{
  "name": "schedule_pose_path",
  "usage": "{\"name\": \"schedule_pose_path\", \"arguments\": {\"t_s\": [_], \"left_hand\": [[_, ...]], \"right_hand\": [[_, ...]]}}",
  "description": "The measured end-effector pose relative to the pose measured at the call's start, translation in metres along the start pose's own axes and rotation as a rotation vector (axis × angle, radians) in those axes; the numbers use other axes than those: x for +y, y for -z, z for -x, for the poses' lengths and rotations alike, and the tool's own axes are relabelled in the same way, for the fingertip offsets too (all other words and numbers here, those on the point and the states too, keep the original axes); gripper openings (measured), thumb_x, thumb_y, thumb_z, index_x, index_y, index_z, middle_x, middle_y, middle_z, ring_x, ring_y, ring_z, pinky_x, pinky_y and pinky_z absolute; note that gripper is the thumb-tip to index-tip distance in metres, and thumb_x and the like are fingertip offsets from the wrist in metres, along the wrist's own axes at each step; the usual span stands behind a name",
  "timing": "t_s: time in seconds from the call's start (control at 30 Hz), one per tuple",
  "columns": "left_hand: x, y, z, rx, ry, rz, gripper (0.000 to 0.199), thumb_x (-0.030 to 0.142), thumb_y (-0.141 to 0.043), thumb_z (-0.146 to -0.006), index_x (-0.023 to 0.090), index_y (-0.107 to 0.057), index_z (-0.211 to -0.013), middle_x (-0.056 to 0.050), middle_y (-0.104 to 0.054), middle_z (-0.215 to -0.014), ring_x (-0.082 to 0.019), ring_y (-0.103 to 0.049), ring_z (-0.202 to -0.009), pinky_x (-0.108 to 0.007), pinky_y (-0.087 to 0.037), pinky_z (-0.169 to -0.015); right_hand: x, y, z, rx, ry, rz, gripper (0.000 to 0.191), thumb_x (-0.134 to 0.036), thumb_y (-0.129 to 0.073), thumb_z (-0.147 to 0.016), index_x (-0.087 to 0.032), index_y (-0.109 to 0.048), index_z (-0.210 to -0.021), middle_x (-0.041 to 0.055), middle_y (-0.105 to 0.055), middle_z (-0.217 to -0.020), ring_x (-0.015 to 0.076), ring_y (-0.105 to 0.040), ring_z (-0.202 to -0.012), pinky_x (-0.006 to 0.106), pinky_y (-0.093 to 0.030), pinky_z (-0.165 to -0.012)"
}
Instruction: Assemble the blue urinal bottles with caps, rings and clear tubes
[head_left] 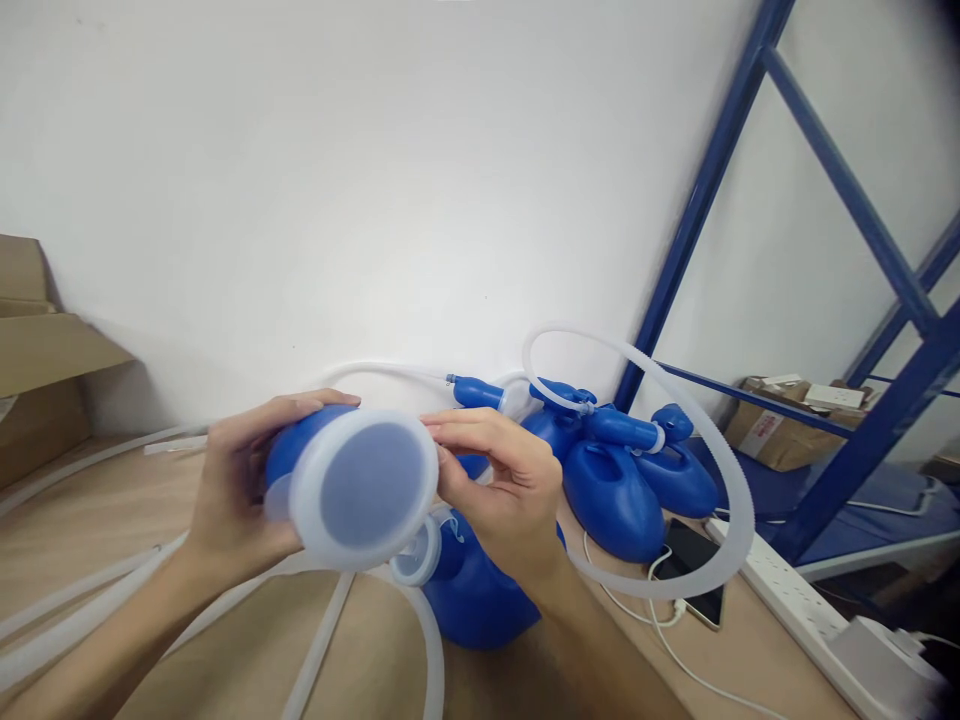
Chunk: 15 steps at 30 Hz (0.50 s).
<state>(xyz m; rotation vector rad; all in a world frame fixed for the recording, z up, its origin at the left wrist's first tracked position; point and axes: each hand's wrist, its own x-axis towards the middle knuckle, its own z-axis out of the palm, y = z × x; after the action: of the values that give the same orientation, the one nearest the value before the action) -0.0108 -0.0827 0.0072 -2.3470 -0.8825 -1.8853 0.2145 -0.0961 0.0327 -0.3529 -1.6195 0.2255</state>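
Observation:
A blue funnel-shaped urinal head with a wide translucent white rim (367, 490) is held up, its round opening facing me. Wrapped round its blue body from the left is my left hand (244, 470), fingers closed. My right hand (502, 475) pinches the right edge of the white rim between thumb and fingers. Below my right hand, a blue plastic urinal bottle (480, 600) lies on the table, with a white ring (418, 552) on its neck. My right hand partly hides this bottle.
Several blue bottles (611, 500) with a looping translucent hose (739, 510) stand at right. A phone (694, 570), white cable (660, 625) and power strip (787, 590) lie nearby. More hoses (322, 640) cross the table. A cardboard box (45, 370) stands left, a blue metal frame (697, 200) right.

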Motion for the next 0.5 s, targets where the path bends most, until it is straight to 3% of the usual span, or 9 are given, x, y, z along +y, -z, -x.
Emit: {"name": "schedule_pose_path", "arguments": {"t_s": [0.13, 0.27, 0.37, 0.43, 0.5], "left_hand": [[0.004, -0.003, -0.004, -0.037, -0.096, -0.026, 0.063, 0.031, -0.090, -0.074, 0.032, -0.055, -0.127, -0.008, -0.074, -0.124, -0.032, -0.073, -0.113, -0.045, -0.061, -0.094], [0.003, 0.003, -0.004, -0.035, 0.039, -0.261, 0.070, 0.041, -0.084, -0.078, 0.029, -0.048, -0.137, -0.008, -0.070, -0.129, -0.032, -0.071, -0.112, -0.040, -0.057, -0.091], [0.011, 0.009, -0.012, -0.042, 0.287, -0.375, 0.076, 0.061, -0.072, -0.084, 0.023, -0.043, -0.144, -0.007, -0.071, -0.112, -0.028, -0.070, -0.089, -0.034, -0.054, -0.071], [0.019, 0.012, -0.020, -0.131, 0.457, -0.429, 0.076, 0.070, -0.059, -0.090, 0.021, -0.042, -0.146, -0.002, -0.068, -0.089, -0.026, -0.066, -0.073, -0.032, -0.048, -0.063], [0.025, 0.013, -0.027, -0.254, 0.540, -0.485, 0.076, 0.076, -0.047, -0.093, 0.022, -0.042, -0.146, 0.000, -0.063, -0.076, -0.027, -0.063, -0.067, -0.034, -0.045, -0.064]], "right_hand": [[0.005, 0.008, -0.003, -0.073, 0.055, 0.197, 0.016, -0.009, -0.070, -0.087, -0.021, -0.080, -0.091, 0.0050, -0.080, -0.096, 0.0159, -0.074, -0.082, 0.026, -0.064, -0.070], [0.011, 0.030, -0.014, -0.285, -0.100, 0.231, 0.020, -0.019, -0.064, -0.097, -0.025, -0.079, -0.110, 0.0040, -0.079, -0.108, 0.0171, -0.074, -0.096, 0.028, -0.063, -0.079], [0.016, 0.068, -0.018, -0.616, -0.264, 0.339, 0.038, -0.033, -0.066, -0.100, -0.029, -0.070, -0.137, 0.0046, -0.078, -0.123, 0.0205, -0.074, -0.110, 0.034, -0.060, -0.095], [0.026, 0.098, -0.015, -0.886, -0.370, 0.428, 0.059, -0.042, -0.078, -0.090, -0.031, -0.063, -0.147, 0.0062, -0.073, -0.137, 0.0270, -0.068, -0.126, 0.037, -0.058, -0.101], [0.042, 0.122, -0.007, -1.045, -0.509, 0.511, 0.081, -0.044, -0.090, -0.074, -0.031, -0.062, -0.148, 0.0077, -0.071, -0.139, 0.0318, -0.068, -0.126, 0.038, -0.059, -0.098]]}}
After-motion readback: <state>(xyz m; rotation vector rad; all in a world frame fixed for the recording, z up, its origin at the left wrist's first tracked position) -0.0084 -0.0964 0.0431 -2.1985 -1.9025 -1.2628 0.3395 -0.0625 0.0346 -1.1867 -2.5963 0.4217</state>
